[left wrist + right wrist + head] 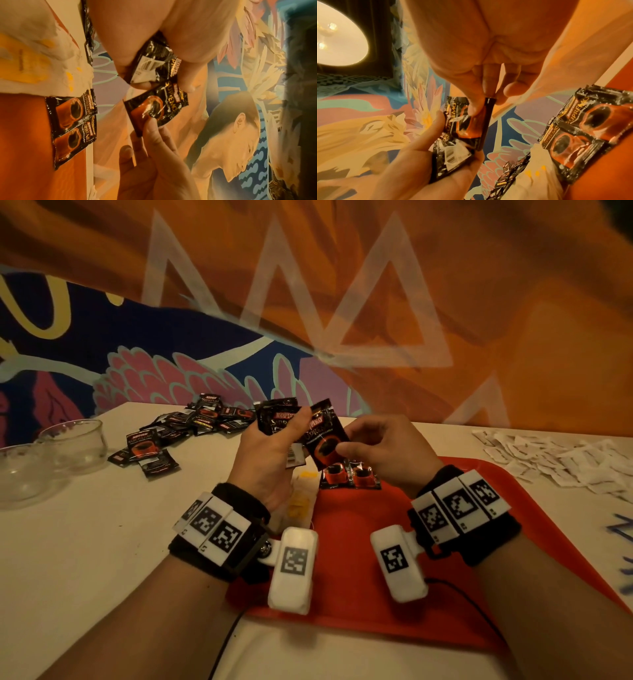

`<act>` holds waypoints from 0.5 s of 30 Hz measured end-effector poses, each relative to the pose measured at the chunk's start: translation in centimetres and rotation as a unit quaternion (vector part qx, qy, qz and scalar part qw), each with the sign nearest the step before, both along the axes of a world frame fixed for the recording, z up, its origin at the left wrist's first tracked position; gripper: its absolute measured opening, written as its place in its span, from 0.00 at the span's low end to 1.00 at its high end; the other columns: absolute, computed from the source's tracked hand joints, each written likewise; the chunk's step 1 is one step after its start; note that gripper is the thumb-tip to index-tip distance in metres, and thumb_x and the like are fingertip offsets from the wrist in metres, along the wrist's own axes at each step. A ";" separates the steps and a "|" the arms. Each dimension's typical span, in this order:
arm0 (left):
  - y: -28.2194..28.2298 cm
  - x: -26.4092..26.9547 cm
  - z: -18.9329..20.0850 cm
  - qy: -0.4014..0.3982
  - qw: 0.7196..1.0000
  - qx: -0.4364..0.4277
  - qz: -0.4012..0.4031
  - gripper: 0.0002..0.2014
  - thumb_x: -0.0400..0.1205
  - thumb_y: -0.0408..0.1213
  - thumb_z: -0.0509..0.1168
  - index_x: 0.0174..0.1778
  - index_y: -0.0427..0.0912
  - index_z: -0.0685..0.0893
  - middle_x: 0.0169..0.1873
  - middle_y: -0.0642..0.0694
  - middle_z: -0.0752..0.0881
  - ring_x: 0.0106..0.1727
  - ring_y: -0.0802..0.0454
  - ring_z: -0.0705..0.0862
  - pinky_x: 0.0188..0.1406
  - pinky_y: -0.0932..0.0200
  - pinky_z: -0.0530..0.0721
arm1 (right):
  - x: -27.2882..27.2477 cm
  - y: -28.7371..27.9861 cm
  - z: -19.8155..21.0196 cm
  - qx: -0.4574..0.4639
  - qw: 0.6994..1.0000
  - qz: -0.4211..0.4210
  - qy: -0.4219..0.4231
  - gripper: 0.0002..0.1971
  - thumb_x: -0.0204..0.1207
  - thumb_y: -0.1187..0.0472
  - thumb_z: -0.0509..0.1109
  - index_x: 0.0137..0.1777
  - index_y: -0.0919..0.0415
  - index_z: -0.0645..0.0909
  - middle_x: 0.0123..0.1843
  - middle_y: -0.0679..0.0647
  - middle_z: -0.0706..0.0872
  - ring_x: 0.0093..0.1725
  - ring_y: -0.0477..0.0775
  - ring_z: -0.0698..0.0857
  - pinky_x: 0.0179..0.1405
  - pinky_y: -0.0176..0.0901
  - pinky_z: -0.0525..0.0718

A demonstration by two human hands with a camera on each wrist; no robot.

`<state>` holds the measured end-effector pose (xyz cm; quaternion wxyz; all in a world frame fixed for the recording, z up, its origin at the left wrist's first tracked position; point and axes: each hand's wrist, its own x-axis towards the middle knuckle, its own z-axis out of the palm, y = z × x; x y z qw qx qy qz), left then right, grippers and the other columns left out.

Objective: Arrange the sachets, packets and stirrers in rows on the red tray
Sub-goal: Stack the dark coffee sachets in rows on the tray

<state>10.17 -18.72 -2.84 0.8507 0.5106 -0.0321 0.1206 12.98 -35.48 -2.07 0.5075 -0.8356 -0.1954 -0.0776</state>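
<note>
The red tray [428, 604] lies under both hands on the white surface [102, 542], and two coffee sachets [349, 474] already sit side by side at its far edge, just below the grip. The left hand [270, 453] is clamped on a small stack of sachets [274, 419]; the right hand [383, 453] pinches a single sachet [325, 436] by its lower edge, close beside that stack. The likely slip, I judge, is the loose stack fanning out and dropping as one is drawn off, scattering the started row, or the new sachet landing askew or overlapping its neighbours. Beyond the left grip lies a heap of dark sachets [191, 426], two glass bowls [68, 446] farther out, white packets [561, 457] beyond the right grip, and a yellow-printed wrapper [301, 501] at the tray's left edge, crowding that row.
</note>
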 end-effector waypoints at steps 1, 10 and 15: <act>0.0 0.0 0.0 0.007 1.000 -0.001 0.001 0.23 0.75 0.38 0.73 0.65 0.32 0.81 0.54 0.36 0.88 0.58 0.38 0.89 0.55 0.45 0.89 | 0.0 -0.1 0.1 0.001 1.000 0.002 0.002 0.07 0.71 0.63 0.81 0.40 0.50 0.87 0.42 0.51 0.92 0.45 0.50 0.91 0.51 0.49 0.87; 0.1 0.0 -0.1 0.041 0.998 0.041 0.011 0.16 0.82 0.29 0.68 0.65 0.27 0.80 0.50 0.34 0.86 0.50 0.39 0.88 0.44 0.49 0.89 | -0.9 0.8 0.3 -0.062 0.997 0.010 -0.037 0.10 0.71 0.64 0.81 0.38 0.48 0.85 0.40 0.44 0.90 0.45 0.44 0.89 0.47 0.34 0.83; 0.0 -0.2 -0.2 0.038 0.997 0.068 0.019 0.10 0.79 0.36 0.73 0.53 0.37 0.86 0.46 0.40 0.91 0.49 0.40 0.91 0.54 0.44 0.87 | -1.2 0.7 0.5 -0.094 0.992 -0.023 -0.081 0.08 0.72 0.65 0.80 0.41 0.49 0.87 0.37 0.39 0.86 0.36 0.28 0.83 0.38 0.17 0.74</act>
